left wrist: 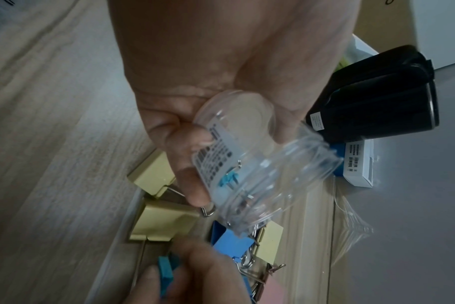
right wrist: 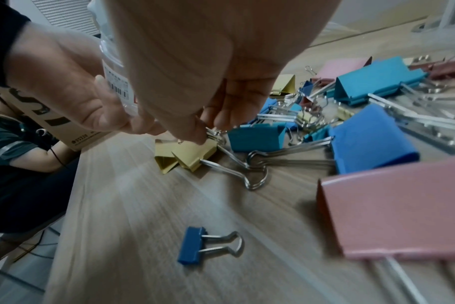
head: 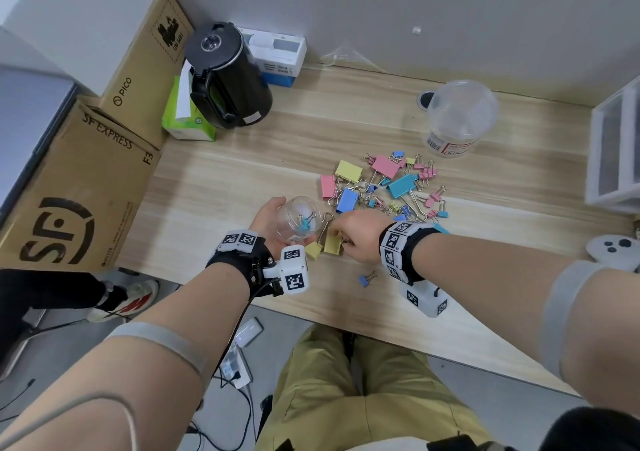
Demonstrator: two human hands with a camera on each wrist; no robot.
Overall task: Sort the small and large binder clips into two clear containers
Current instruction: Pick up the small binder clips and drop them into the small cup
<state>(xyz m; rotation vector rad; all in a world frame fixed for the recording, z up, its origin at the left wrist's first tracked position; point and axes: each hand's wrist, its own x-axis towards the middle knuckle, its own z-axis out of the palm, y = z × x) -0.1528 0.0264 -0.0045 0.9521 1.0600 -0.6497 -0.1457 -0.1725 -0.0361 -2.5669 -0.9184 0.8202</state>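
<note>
The left hand is cradling a small clear jar tilted on its side just above the counter, thumb and fingers curled round its wall; one small teal clip is already lying inside. The right hand is closing its grip on something small at its fingertips, right over two yellow clips beside the jar. The left wrist view is showing a teal clip pinched between those fingers, though blur is making it hard to be sure.

The rest of the clips are lying in a loose pile further back on the counter, large and small mixed, with one small blue clip apart near the front edge. A larger clear tub is standing behind the pile.

The clips are probably light, stiff and springy, with smooth painted bodies that could slip; the wire handles are tangling in the pile, so lifting one by its body rather than a handle should avoid dragging neighbours. The jar looks thin, light and slick, so holding it around the wall, as now, suits it.
</note>
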